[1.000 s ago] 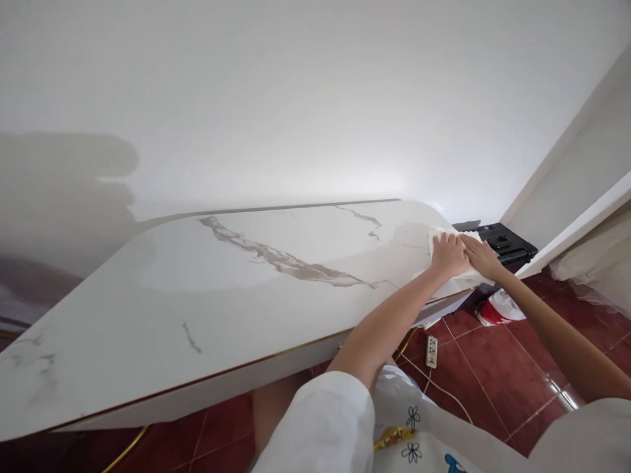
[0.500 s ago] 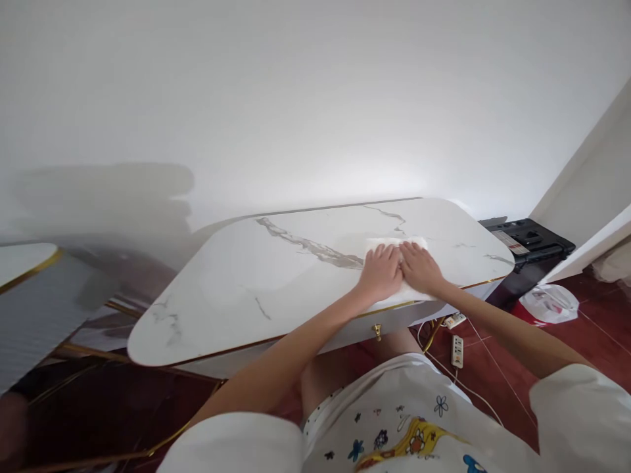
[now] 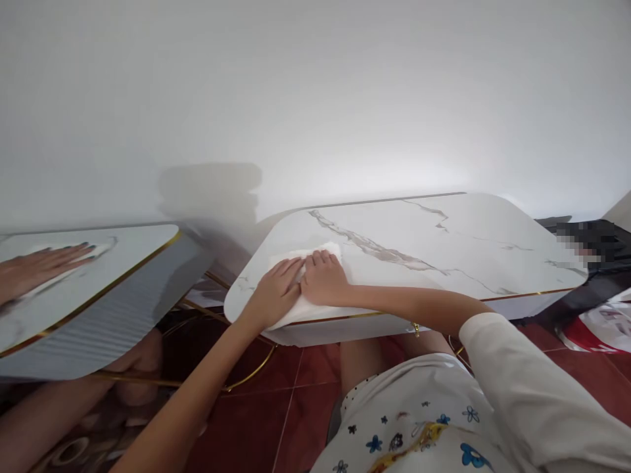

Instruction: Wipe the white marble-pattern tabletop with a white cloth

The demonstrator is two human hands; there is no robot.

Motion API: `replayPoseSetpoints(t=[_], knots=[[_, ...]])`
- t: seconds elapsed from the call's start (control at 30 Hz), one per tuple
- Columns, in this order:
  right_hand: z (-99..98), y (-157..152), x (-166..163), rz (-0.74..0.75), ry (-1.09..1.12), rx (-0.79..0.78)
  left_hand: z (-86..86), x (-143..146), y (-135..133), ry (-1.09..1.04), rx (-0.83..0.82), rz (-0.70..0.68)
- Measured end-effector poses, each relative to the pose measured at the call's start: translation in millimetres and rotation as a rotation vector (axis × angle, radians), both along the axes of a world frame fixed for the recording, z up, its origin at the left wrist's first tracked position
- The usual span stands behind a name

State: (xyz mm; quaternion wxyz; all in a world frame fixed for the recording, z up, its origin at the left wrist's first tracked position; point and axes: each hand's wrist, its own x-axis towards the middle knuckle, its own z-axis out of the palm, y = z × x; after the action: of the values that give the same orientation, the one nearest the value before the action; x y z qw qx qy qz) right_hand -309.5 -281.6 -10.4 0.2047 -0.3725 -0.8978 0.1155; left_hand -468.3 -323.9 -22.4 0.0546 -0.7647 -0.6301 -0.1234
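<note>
Both hands press down on a white cloth (image 3: 327, 249) at the left end of a white marble-patterned tabletop (image 3: 374, 226). My left hand (image 3: 277, 292) lies flat on the cloth's left part, fingers pointing up and to the right. Beside it, my right hand (image 3: 324, 278) rests palm down with its fingers forward, thumb side touching the left hand. Neither hand wraps round the cloth; its middle is hidden under them. A small gold knob (image 3: 416, 329) sits on the table's front face.
At the left, another person's hand (image 3: 54, 266) lies flat on a second marble-patterned table (image 3: 148, 235). Gold metal legs (image 3: 254, 373) stand below. A black case (image 3: 599, 240) is beyond the right end, with a red and white bag (image 3: 604, 328) on the red tiled floor (image 3: 315, 414).
My hands and the cloth have slid from the right part of the tabletop to its left end. The view has turned left, bringing the other person's hand into sight.
</note>
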Motion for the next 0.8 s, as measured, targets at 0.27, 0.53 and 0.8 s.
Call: replayPoseSetpoints(t=[0.27,0.53,0.8], knots=[[0.5,-2,-83,0.058,0.050,-0.060,5.8,-80,-15,-0.066,-0.024,0.063],[4.1,5,-114,0.102,0.041,-0.099,15.1,-108,-9,-0.071,-0.034,0.119],[-3.8,48,-133,0.053,0.105,-0.061,16.1,-120,37,-0.032,-0.062,0.143]])
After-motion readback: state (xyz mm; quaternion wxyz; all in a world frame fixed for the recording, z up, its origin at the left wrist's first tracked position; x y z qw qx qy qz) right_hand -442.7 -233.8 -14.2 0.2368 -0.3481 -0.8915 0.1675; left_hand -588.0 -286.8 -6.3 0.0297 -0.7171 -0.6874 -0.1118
